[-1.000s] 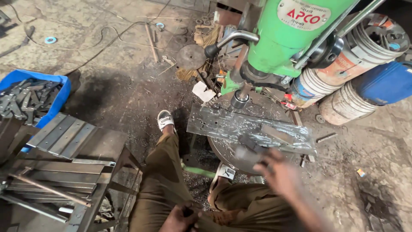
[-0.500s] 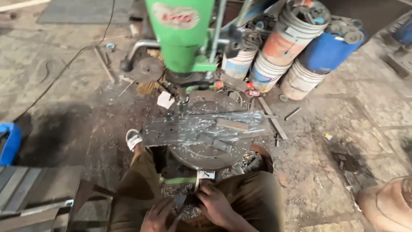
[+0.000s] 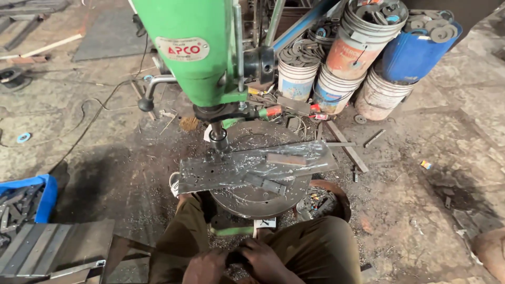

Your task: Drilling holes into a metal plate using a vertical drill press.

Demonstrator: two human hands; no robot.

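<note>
We are holding our left hand (image 3: pixel 206 265) and right hand (image 3: pixel 263 259) together in our lap, fingers curled around something small we cannot make out. Just ahead of them, the metal plate (image 3: pixel 252 165) is lying flat under the green drill (image 3: pixel 210 68), ready for drilling.

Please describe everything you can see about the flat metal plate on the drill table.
The metal plate is long, flat and grey, like steel, with small holes near its left end. It lies level across the round table under the drill bit. Shiny shavings and two short bars rest on it. No hand touches it.
</note>
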